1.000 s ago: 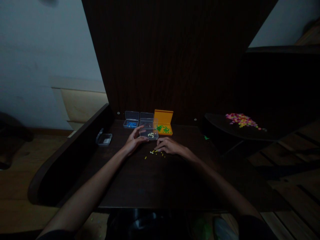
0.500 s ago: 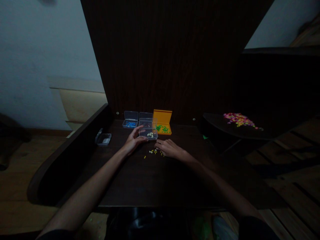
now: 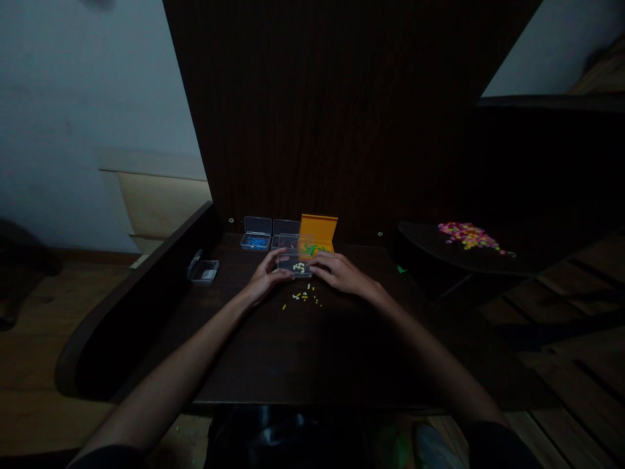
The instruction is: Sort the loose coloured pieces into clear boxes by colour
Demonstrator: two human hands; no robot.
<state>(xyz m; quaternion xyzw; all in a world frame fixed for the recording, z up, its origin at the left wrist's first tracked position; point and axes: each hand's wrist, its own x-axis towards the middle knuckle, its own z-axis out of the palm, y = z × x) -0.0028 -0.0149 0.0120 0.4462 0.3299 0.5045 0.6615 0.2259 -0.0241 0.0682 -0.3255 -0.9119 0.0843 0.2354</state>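
A clear plastic box (image 3: 288,273) with its transparent lid raised is gripped at its left side by my left hand (image 3: 263,280). Small pale pieces (image 3: 299,267) lie inside it. My right hand (image 3: 340,272) is at the box's right edge, its fingers curled together; whatever they pinch is too small to make out. Just in front of the box, loose yellow and whitish pieces (image 3: 305,298) are scattered on the dark tabletop (image 3: 273,365). Behind my right fingers stands an open orange box (image 3: 319,227) with green pieces (image 3: 312,249), partly covered by the clear lid.
To the left at the back is a clear box of blue pieces (image 3: 256,241), beside another open clear box (image 3: 286,227). A small open case (image 3: 205,270) sits by the left side panel (image 3: 131,312). Multicoloured pieces (image 3: 471,236) are heaped on the right-hand shelf (image 3: 424,244).
My right hand has lifted from the loose pieces on the table to the clear box's right edge. The box, in my left hand, has shifted slightly right.
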